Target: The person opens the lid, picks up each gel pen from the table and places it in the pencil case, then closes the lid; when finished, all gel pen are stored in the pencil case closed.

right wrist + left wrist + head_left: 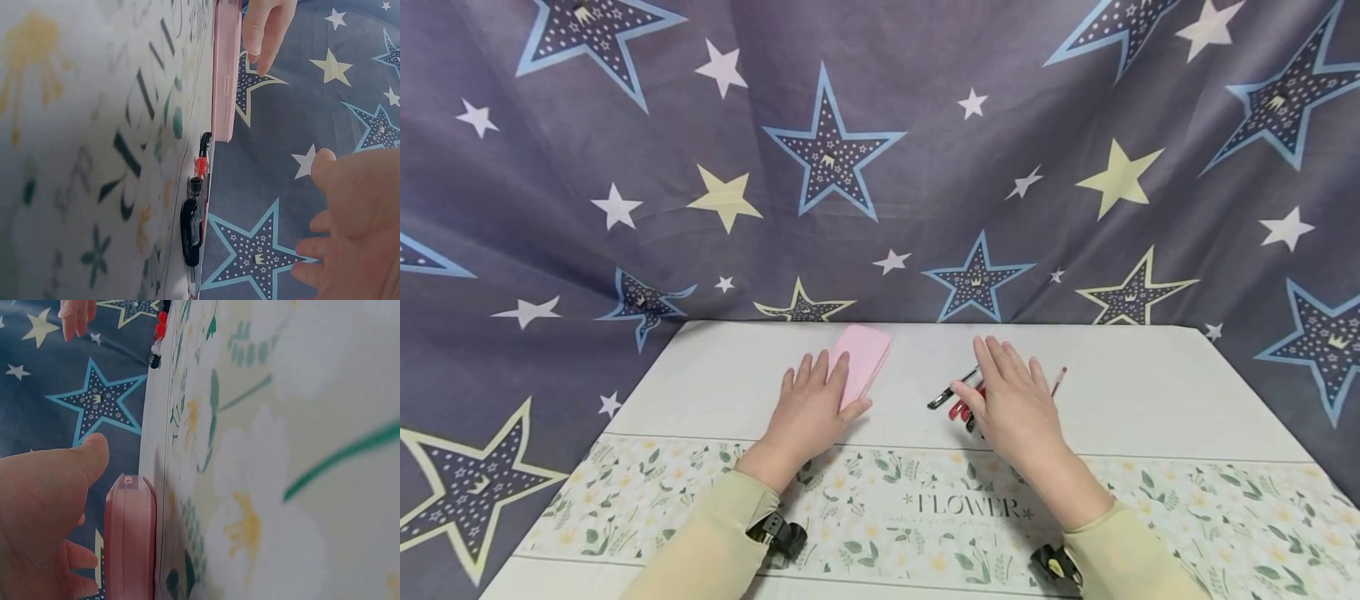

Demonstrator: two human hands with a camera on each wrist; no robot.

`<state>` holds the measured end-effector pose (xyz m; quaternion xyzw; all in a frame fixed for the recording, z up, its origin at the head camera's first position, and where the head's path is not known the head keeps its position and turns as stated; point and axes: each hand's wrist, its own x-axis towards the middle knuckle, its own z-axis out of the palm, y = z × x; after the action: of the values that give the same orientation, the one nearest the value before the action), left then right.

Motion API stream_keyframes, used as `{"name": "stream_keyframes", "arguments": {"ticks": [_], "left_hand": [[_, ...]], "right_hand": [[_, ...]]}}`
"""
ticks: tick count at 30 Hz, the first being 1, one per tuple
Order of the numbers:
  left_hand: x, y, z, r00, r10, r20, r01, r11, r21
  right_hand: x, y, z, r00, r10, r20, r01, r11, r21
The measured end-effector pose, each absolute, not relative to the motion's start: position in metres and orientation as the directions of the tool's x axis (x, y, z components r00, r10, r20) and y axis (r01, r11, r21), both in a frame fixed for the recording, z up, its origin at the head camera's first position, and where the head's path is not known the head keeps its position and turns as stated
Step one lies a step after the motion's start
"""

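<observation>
My left hand (808, 412) is held with fingers spread, overlapping the near left side of a pink flat case (863, 354) in the head view. The left wrist view shows the case (130, 544) lying on the table with a clear rim, and the thumb raised above it. My right hand (1017, 408), fingers straight, hovers over a small bunch of pens. A black pen (946, 395) and red pens (957, 410) show to its left; the rest are partly hidden beneath it. In the right wrist view a black-capped pen (190, 231) lies below the hand, a gap between them.
The white table (730, 375) has a floral strip (670, 500) with "FLOWER" lettering along its nearer part. A grey curtain (925, 217) with stars hangs right behind the table's far edge and down both sides.
</observation>
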<state>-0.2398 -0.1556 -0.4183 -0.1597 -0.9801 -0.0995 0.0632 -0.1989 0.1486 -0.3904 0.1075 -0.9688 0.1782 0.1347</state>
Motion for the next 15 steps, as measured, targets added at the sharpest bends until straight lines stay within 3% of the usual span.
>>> {"name": "stream_keyframes", "arguments": {"ticks": [15], "left_hand": [[-0.241,-0.159,-0.430,-0.937,0.299,0.182,0.339,0.904,0.261]], "right_hand": [[-0.205,0.135,-0.391,-0.904,-0.202,0.376,-0.342,0.870,-0.356]]}}
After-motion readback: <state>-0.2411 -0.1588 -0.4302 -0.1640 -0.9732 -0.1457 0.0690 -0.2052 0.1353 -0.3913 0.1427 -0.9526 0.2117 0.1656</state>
